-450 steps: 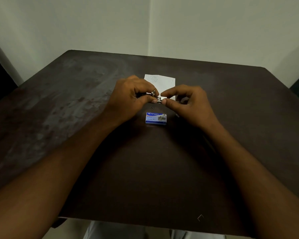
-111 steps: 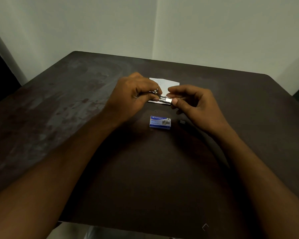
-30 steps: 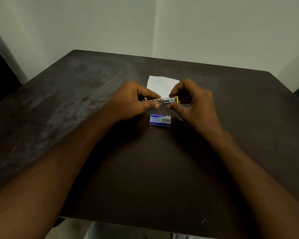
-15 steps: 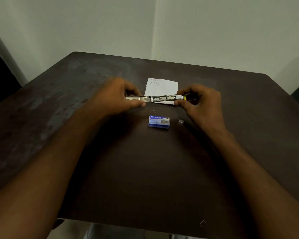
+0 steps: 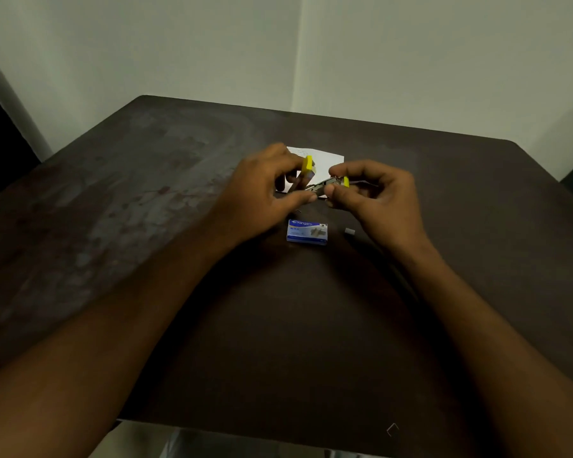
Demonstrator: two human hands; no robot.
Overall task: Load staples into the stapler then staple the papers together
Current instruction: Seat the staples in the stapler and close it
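Both hands hold the stapler (image 5: pixel 323 185) in the air above the table (image 5: pixel 146 200), just this side of the papers (image 5: pixel 328 158). The left hand (image 5: pixel 258 196) has thumb and fingers (image 5: pixel 306 198) closed around the stapler's left end, where a yellow piece sticks up above the knuckles. The right hand (image 5: pixel 377 200) pinches the other end between thumb and forefinger, a second yellow tab showing right at the fingertips — the remaining fingers are curled loosely.

The stapler's long axis runs from one pinch to the other, slightly higher on the right. Whether the staple channel is shut or partly open I cannot tell; it is too small and blurred.

The papers lie flat just beyond the fingertips, nearer the left hand's knuckles. The staple box (image 5: pixel 307 231) sits below both thumbs, and a small loose piece (image 5: pixel 349 231) lies under the right palm — apart from both hands. Judging by this, loading is about finished, and the next move is a short reach forward to the papers.
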